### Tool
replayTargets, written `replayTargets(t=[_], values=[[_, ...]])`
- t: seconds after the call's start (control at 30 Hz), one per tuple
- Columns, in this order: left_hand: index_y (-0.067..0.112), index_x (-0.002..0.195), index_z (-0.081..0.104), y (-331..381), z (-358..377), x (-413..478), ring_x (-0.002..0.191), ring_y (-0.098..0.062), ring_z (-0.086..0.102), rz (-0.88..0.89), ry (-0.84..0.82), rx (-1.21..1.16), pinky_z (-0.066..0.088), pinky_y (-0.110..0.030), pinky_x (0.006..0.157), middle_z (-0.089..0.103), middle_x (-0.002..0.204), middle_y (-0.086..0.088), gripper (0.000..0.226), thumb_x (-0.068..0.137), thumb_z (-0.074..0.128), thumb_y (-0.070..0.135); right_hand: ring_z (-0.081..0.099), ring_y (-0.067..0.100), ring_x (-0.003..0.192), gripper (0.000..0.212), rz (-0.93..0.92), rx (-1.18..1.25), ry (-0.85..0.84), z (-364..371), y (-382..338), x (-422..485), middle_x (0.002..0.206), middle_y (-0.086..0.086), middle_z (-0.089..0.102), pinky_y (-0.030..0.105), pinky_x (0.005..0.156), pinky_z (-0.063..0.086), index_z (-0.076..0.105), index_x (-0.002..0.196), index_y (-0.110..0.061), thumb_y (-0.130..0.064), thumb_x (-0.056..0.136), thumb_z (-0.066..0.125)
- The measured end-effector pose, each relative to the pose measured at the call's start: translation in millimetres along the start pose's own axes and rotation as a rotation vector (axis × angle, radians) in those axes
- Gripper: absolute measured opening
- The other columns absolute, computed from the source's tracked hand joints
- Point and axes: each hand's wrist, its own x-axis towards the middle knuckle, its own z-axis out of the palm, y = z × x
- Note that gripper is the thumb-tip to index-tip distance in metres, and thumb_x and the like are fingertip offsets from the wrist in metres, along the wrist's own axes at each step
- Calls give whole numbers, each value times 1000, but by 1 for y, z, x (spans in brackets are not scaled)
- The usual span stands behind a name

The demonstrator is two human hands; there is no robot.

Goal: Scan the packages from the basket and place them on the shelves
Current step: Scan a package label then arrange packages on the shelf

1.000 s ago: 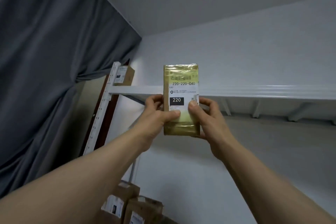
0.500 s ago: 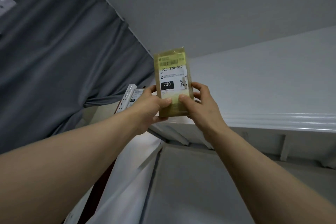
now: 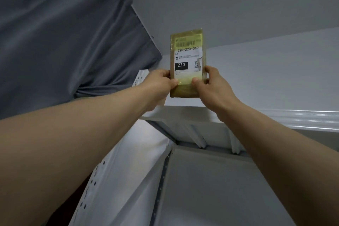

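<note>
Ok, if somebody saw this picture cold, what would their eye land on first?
The yellowish package with a white label reading 220-220-C40 stands out, held upright in the middle of the view just above the front edge of the white shelf. The left hand and right hand each have a grip on its lower sides. A dark grey curtain fills the upper left.

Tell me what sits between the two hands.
In the head view, the yellow-taped package with the 220 label stands upright between the left hand and the right hand; both grip its lower edges.
</note>
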Motion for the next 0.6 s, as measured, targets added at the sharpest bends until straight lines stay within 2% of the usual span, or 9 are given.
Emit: replayTargets(t=[0.07,0.13,0.17,0.23,0.33,0.4,0.47,0.6], values=[[20,140,50,-13,-10,18,97,-12,58,37,-2,39,48,-23,74,61,116,4,40,101,56,11,56,28,119,52,25,-80,3,19,-2,13,138,8,56,41,99,48,32,151,-19,-28,103,49],[23,140,43,-28,-19,38,100,-15,61,58,-14,83,52,-29,82,64,118,2,46,99,60,13,55,30,119,51,72,-141,6,37,0,25,137,10,56,43,100,47,34,150,-16,-25,102,48],[24,138,43,-36,-21,45,104,-19,63,59,-34,117,54,-37,90,66,116,0,45,98,61,14,55,30,119,50,105,-169,5,44,1,30,136,11,56,44,101,48,36,148,-15,-24,100,49],[27,129,47,-52,-22,56,104,-22,63,58,-70,195,55,-45,94,65,110,0,39,96,63,16,56,30,115,46,176,-222,-2,57,7,39,134,12,58,43,98,49,43,142,-11,-21,97,50],[40,114,51,-72,-22,69,111,-23,59,112,-66,324,49,-43,100,65,114,5,30,87,64,39,56,31,106,39,238,-311,12,70,15,47,125,14,61,35,85,47,53,130,-7,-26,97,49],[39,123,51,-79,-23,72,124,-22,44,160,-36,458,37,-36,101,61,125,8,34,91,59,46,58,33,103,39,250,-356,33,74,17,51,118,15,64,34,79,44,58,124,-6,-31,96,49],[33,136,46,-85,-27,77,131,-25,35,222,16,572,29,-38,94,53,137,5,43,96,57,44,61,34,103,40,265,-382,45,79,18,56,114,16,66,33,77,43,60,120,-6,-35,94,51],[26,152,30,-102,-41,78,141,-30,29,203,35,628,29,-46,107,35,155,-3,69,94,60,49,61,35,110,44,281,-432,39,95,18,65,121,16,66,34,83,45,59,123,-7,-40,94,55]])
